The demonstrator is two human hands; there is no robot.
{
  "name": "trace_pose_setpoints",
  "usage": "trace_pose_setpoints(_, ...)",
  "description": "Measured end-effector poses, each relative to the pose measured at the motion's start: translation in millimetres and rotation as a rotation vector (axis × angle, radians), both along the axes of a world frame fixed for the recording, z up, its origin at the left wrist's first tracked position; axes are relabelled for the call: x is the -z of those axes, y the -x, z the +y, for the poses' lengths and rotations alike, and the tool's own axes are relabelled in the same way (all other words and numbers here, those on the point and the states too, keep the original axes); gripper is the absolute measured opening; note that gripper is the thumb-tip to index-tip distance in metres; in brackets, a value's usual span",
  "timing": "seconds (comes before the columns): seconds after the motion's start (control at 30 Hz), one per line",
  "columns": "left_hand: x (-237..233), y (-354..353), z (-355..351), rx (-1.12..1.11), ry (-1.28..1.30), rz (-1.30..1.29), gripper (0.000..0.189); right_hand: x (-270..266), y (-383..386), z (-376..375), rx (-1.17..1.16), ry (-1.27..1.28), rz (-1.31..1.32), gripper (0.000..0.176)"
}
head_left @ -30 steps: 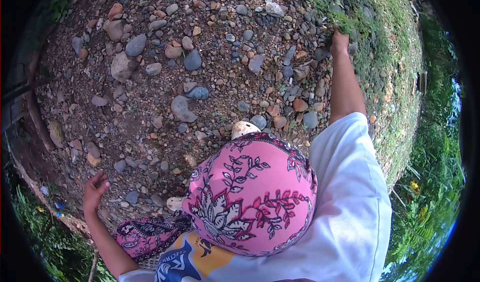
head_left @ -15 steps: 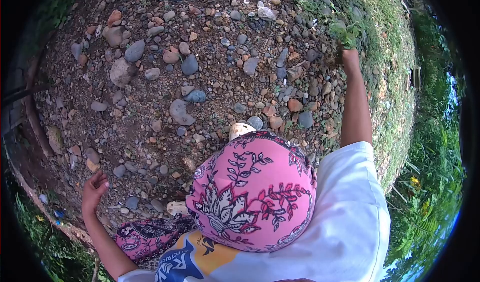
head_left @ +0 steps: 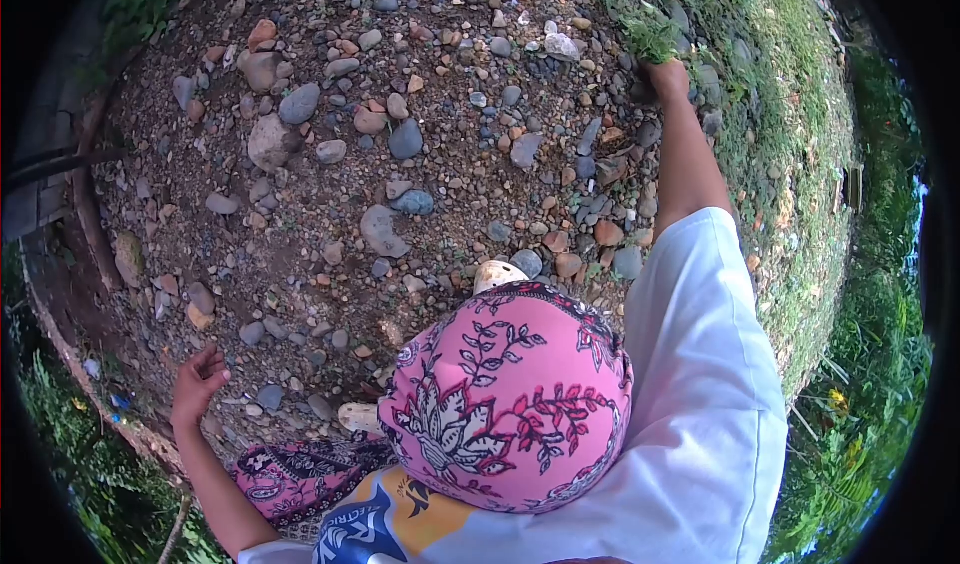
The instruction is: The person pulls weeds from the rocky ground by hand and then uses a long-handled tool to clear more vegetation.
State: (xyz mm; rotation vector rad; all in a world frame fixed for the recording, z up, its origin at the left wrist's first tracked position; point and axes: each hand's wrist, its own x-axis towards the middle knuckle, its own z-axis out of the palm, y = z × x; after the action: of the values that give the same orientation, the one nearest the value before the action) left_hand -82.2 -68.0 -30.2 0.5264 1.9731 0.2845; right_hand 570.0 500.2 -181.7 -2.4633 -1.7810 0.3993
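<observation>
My right hand (head_left: 668, 80) is stretched far forward at the upper right, closed on a bunch of green weeds (head_left: 652, 36). The leafy tops stick out beyond the fist, over the line where stones meet grass; whether their roots are still in the soil is hidden. At the lower left, my left hand (head_left: 198, 384) is held above the pebbly ground with loosely bent fingers apart, nothing visible in it. A brownish stone (head_left: 200, 316) lies just beyond its fingertips.
Stony ground (head_left: 330, 204) with many pebbles spreads ahead. Low grass (head_left: 790, 164) runs along the right side. Pink patterned cloth (head_left: 510, 394) covers my bent knee, and pale shoes (head_left: 498, 274) show beneath. A log-like edge (head_left: 92, 194) borders the left.
My right hand has shifted left and a little forward with the weeds in it. My left hand stays nearly where it was. The whole view has turned slightly, so the stones appear farther right.
</observation>
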Motion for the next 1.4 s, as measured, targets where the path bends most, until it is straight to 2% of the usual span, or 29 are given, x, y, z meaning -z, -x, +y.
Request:
trace_pose_setpoints(0.27,9.1,-0.3,11.1,-0.025,0.017,-0.009,0.064,13.2,-11.5,6.2,0.001,-0.111,0.095,0.042)
trace_pose_setpoints(0.37,11.0,3.1,5.5,-0.038,0.009,-0.014,0.063,11.4,-15.3,5.9,0.004,-0.256,0.249,0.038)
trace_pose_setpoints(0.47,10.3,4.5,2.3,-0.019,0.009,-0.005,0.063,-4.9,-21.9,7.0,-0.040,-0.389,0.730,0.033)
trace_pose_setpoints(0.5,9.9,4.0,2.9,-0.025,0.012,-0.007,0.063,-16.0,-20.3,2.8,-0.016,-0.431,0.720,0.028)
trace_pose_setpoints(0.6,9.8,3.2,4.6,-0.034,0.013,-0.011,0.063,-54.2,-5.9,-9.4,-0.035,-0.141,0.454,0.028)
trace_pose_setpoints(0.63,10.8,3.9,5.4,-0.030,0.010,-0.009,0.063,-23.6,-27.6,8.7,-0.208,-0.171,0.429,0.034)
trace_pose_setpoints(0.73,11.8,3.3,9.8,-0.015,0.008,-0.004,0.063,-39.6,2.1,-3.4,-0.302,0.053,-0.027,0.031)
trace_pose_setpoints(0.77,11.1,3.6,10.5,-0.010,0.009,0.000,0.064,-49.1,13.8,-10.8,-0.360,0.143,-0.103,0.034)
trace_pose_setpoints(0.87,10.4,6.1,7.0,0.011,-0.008,-0.005,0.064,-26.4,8.1,1.0,-0.343,0.131,-0.246,0.033)
trace_pose_setpoints(0.97,6.3,5.6,3.4,0.010,0.001,0.001,0.063,-18.1,0.5,3.4,-0.353,0.099,-0.301,0.036)
trace_pose_setpoints(1.07,3.4,4.5,-0.6,-0.014,-0.004,0.011,0.063,-18.2,-1.2,-6.5,-0.236,0.085,0.027,0.033)
trace_pose_setpoints(1.17,6.9,8.6,-5.4,-0.032,0.002,-0.008,0.063,16.9,-20.6,-1.7,-0.189,-0.058,0.381,0.033)
trace_pose_setpoints(1.27,7.2,7.9,-3.4,-0.053,0.001,-0.016,0.064,3.4,-14.0,-24.6,-0.255,-0.187,0.358,0.036)
trace_pose_setpoints(1.3,9.2,8.4,-2.6,-0.052,0.001,-0.019,0.064,-0.2,-10.1,-28.4,-0.237,-0.159,0.256,0.038)
trace_pose_setpoints(1.4,11.8,10.7,0.0,-0.052,0.004,-0.021,0.063,-17.0,18.0,-33.1,-0.217,0.139,-0.219,0.040)
